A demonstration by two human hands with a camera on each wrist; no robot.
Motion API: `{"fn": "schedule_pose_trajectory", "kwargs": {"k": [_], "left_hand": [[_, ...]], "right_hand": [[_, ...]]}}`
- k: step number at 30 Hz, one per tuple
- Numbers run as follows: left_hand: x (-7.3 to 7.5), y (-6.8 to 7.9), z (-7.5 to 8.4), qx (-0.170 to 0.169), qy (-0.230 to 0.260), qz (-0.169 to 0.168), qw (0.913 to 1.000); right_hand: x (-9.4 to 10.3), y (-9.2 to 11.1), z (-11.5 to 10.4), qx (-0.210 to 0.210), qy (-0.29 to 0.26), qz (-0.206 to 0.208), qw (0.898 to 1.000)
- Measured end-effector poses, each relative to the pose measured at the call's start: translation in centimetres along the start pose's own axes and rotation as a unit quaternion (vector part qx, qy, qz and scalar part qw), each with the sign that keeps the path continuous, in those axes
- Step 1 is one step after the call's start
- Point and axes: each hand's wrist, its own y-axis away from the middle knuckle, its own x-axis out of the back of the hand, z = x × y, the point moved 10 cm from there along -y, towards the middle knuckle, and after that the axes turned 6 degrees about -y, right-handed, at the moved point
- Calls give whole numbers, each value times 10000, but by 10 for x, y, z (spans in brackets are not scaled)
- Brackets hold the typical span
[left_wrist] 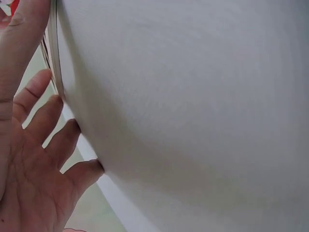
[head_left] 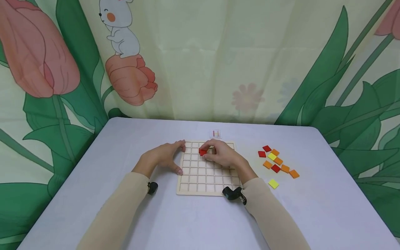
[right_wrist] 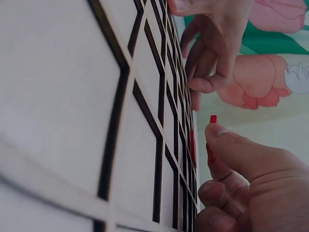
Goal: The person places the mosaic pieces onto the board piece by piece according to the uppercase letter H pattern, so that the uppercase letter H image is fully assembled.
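A thin red tile [right_wrist: 213,118] sits between the thumb and forefinger of the right hand [head_left: 220,152], over the far part of the gridded board [head_left: 201,171], somewhat left of its middle. The right wrist view shows it nearly edge-on, its flat face roughly parallel to the board, with a gap between them. That gap, and how the tile lines up with the cell walls, looks like what the coming move turns on; being square, the tile has no long axis to speak of, so its sides matter more. Just below, a second red tile [right_wrist: 193,147] shows at the board's surface (too slim from this angle to say how it is seated).

The right fingers are pinched narrow on the held tile; this hand is plainly the nearer. The left hand [head_left: 164,155] lies spread wide along the board's left edge, fingertips by the far-left corner and thumb lower down, holding no tile.

Further out, a small printed card [head_left: 215,134] lies just beyond the board's far edge. Loose tiles [head_left: 276,168] in red, orange and yellow are scattered off the board's right edge, on the white bench [head_left: 78,208].
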Motion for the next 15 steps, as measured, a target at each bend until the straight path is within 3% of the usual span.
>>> {"fn": "schedule_pose_trajectory", "kwargs": {"k": [4, 10, 15], "left_hand": [[0, -3, 4, -110, 52, -24, 9999], [-2, -2, -4, -8, -21, -48, 10000], [1, -5, -1, -94, -92, -45, 9999]], "right_hand": [[0, 1, 2, -103, 99, -18, 9999], [-13, -5, -3, -32, 322, -356, 9988], [-11, -5, -3, -112, 473, -344, 9982]]}}
